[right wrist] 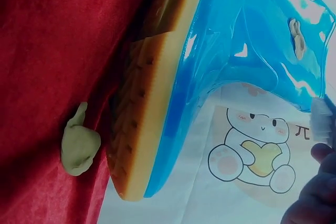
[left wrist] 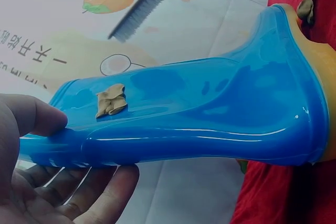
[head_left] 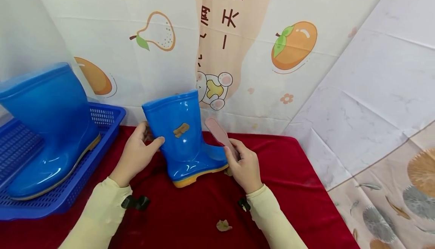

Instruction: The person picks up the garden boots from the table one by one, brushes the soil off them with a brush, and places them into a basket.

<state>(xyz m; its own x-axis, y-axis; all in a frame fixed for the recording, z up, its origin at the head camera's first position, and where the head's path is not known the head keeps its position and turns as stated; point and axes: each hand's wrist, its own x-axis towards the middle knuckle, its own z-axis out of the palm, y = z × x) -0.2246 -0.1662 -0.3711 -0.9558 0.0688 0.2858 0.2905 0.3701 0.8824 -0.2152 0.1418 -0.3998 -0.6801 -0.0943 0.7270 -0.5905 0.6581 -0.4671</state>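
Note:
A glossy blue rain boot with a yellow sole stands slightly tilted on the red cloth, toe to the right. My left hand grips its shaft from the rear, thumb on the near side and fingers curled round the back. A flattened brown clay-like patch sticks to the shaft. In my right hand is a brush with a pinkish back, held up beyond the toe. Its pale bristles show in the left wrist view, apart from the patch.
On the left, another blue boot stands in a blue perforated basket. One clay-like scrap lies on the red cloth in front, and a lump lies beside the sole. A printed curtain hangs behind.

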